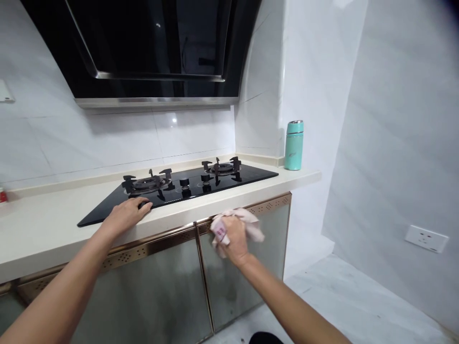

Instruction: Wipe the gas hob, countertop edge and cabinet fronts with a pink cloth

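Note:
My right hand [234, 236] is closed round a bunched pale pink cloth [253, 224] with a small reddish mark on it. It presses the cloth against the top of the right glass cabinet door [247, 277], by the copper-coloured perforated trim [270, 205]. My left hand [129, 213] rests on the front edge of the black glass gas hob [172, 195], fingers laid over it and thumb apart, holding nothing. Two burners with black pan supports and two black knobs [184, 183] stand on the hob, just beyond that hand.
A turquoise flask [294, 148] stands on the right end of the white countertop [50, 222]. The dark range hood [158, 52] overhangs the hob. A white wall socket [426, 239] sits low on the right wall. A small red object [3, 195] is at the far left edge.

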`<state>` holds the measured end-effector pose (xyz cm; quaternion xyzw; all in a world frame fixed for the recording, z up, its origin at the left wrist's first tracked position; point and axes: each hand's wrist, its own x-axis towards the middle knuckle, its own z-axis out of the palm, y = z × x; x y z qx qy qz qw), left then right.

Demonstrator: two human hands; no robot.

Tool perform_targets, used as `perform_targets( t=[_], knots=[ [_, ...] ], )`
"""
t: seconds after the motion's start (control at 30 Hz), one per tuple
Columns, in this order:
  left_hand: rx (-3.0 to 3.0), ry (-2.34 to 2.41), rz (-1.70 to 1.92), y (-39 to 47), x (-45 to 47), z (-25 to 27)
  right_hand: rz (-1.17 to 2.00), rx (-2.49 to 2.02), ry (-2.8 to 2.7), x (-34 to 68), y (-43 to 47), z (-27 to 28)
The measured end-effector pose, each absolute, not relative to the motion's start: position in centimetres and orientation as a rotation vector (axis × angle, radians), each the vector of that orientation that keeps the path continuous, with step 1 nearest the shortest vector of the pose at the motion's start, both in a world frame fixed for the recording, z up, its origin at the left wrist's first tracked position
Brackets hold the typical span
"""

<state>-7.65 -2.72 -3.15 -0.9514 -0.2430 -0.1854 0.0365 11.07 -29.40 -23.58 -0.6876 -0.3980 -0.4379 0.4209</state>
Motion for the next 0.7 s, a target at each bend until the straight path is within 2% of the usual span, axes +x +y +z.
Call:
perform_targets(
  t=[0.17,0.33,0.43,0.7],
  knots=[
    [-2.928,-0.789,-0.532,-3.0,-8.0,-2.9,-1.279,-1.631,-1.563,4.8,-23.8,-21.7],
    [-2.939,-0.799,-0.506,-3.6,-8.4,-2.5,-1.422,-1.582,-1.842,6.4,-24.5,-20.9],
    [-2.952,-0.81,-0.484,-4.0,-8.4,-2.3,-1.41,-1.688,-1.722,10.8,-28.1,-21.9],
    [-2.914,-0.785,-0.497,-3.5,-7.8,-2.2,-1.339,-1.886,-0.967,26.3,-42.0,-25.2]
  ],
)
